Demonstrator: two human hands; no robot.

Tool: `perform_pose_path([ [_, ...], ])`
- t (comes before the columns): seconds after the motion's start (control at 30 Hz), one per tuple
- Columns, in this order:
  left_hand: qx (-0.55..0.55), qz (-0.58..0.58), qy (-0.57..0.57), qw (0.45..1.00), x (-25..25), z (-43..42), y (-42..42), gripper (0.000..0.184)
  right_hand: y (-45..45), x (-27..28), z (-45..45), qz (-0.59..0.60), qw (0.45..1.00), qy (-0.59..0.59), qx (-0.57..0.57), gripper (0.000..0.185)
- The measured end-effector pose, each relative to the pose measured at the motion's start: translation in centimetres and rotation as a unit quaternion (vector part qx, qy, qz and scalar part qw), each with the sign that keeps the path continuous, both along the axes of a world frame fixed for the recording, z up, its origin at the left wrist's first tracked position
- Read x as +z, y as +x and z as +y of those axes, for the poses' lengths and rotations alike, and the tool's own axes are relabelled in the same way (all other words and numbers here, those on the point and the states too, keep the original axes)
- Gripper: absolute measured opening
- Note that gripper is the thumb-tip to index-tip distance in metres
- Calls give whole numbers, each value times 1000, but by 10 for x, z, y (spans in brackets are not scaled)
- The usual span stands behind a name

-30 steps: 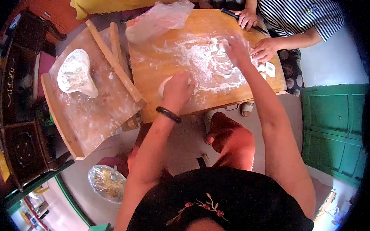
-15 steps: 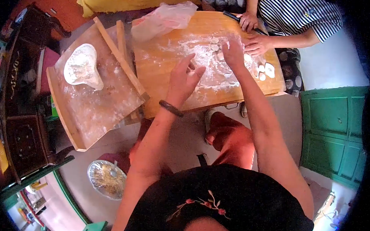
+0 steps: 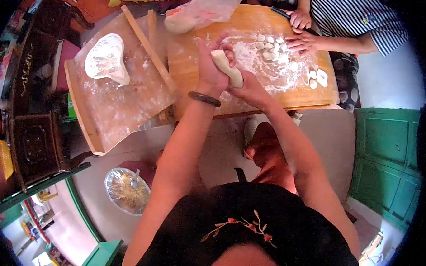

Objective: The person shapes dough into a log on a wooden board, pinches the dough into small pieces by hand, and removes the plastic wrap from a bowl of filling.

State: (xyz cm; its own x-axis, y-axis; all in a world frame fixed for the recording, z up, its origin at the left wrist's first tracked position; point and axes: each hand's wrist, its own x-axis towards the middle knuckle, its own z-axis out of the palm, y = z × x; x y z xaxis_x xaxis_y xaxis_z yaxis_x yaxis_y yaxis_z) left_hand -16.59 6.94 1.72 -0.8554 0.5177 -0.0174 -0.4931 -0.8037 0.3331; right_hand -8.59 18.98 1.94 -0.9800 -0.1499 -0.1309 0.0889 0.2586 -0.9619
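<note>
A thick, pale roll of dough (image 3: 229,70) is held between my hands above the wooden board (image 3: 191,91). My left hand (image 3: 210,68), with a dark bracelet at the wrist, cradles the roll along its palm, fingers curled round the far side. My right hand (image 3: 254,91) is closed around the roll's near end. Beyond them, several small floured dough pieces (image 3: 270,46) lie clustered on the board. Flattened dough rounds (image 3: 322,78) sit near its right edge.
Across the board, a person's hands (image 3: 302,41) rest by a dark rolling pin (image 3: 281,13). A plastic bag (image 3: 206,10) lies at the back left. The floured tray (image 3: 128,111) on the left bears a white flour scoop (image 3: 104,57). A covered bowl (image 3: 127,191) stands lower down.
My hands were apart over the board with no roll visible in them; now they have come together, gripping the dough roll. The small dough pieces show more fully. The view has shifted slightly.
</note>
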Motion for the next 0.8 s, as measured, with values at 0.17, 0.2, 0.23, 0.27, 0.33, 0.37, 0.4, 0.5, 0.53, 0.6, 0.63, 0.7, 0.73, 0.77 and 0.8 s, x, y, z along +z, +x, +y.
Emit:
perform_pose_path([
  [0.17,77,-10,-184,980,3,20,13,61,-11,-7,6,41,982,178,-56,35],
  [0.2,40,34,-248,967,-1,18,16,58,-11,-2,6,51,975,206,-61,33],
  [0.23,2,79,-312,947,-4,18,19,55,-12,6,6,62,968,233,-66,32],
  [0.27,21,89,-308,947,-8,23,28,43,-12,10,6,72,960,259,-72,32],
  [0.33,66,100,-330,936,-7,25,30,37,-13,3,6,23,951,302,-60,34],
  [0.37,87,106,-341,930,-6,26,32,34,-13,1,6,-1,945,323,-55,35],
  [0.4,90,100,-334,933,-3,26,34,35,-12,2,5,-2,946,317,-65,35],
  [0.5,118,82,-298,944,8,28,35,35,-9,0,1,18,949,300,-98,37],
  [0.53,133,76,-283,947,14,27,34,33,-7,-9,2,34,950,290,-115,37],
  [0.6,147,59,-241,957,14,27,31,27,-4,-20,-1,57,953,257,-148,34],
  [0.63,149,48,-213,964,10,28,26,23,-5,-22,-3,66,956,235,-163,31],
  [0.7,145,5,-155,977,9,28,24,22,-5,-30,-1,72,961,212,-161,28],
  [0.73,139,-23,-125,982,13,25,23,25,-7,-34,1,72,964,211,-146,28],
  [0.77,134,-51,-93,985,16,23,21,29,-9,-36,5,73,966,210,-131,27],
  [0.8,140,-61,-120,981,21,21,19,38,-8,-36,6,75,963,224,-127,27],
])
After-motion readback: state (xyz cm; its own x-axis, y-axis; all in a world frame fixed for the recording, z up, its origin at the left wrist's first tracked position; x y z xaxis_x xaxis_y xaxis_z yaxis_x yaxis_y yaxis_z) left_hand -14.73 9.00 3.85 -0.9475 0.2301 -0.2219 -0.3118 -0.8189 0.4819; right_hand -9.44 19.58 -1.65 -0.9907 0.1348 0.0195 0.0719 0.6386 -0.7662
